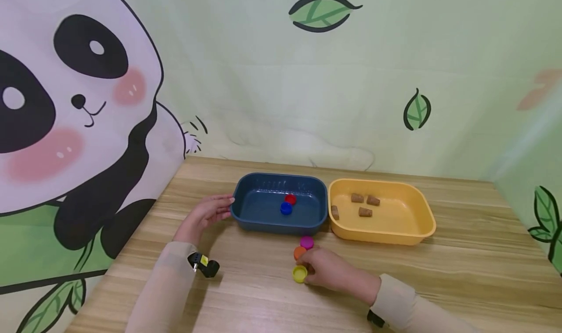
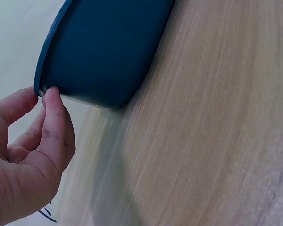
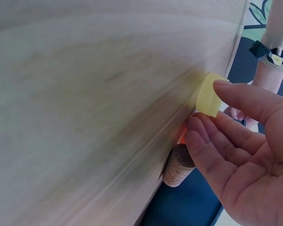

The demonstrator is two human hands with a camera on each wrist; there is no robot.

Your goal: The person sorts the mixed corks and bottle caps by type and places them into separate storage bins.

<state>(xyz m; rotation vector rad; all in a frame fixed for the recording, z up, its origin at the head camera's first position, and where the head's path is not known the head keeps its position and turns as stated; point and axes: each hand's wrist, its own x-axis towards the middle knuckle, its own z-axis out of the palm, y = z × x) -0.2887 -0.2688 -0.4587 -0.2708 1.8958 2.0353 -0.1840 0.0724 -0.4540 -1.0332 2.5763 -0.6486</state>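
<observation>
L hand [image 1: 203,218] relaxed, fingertips touching blue tray [image 1: 263,216] rim; R hand [image 1: 331,269] loose beside yellow cap [image 1: 299,274], grasping nothing.

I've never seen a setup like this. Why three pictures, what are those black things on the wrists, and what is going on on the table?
There is no machine here: a person works with bare hands and wears three cameras. The wide picture comes from one on the head; the two close-ups come from small black cameras strapped to the wrists.

On the wooden table stand a blue tray holding a red cap and a blue cap, and a yellow tray holding four cork pieces.

The left hand touches the blue tray's end with its fingertips. The right hand rests at three loose caps: a yellow cap, an orange cap and a magenta cap. Its wrist picture also shows a cork by the fingers; it grips nothing that I can make out.
</observation>
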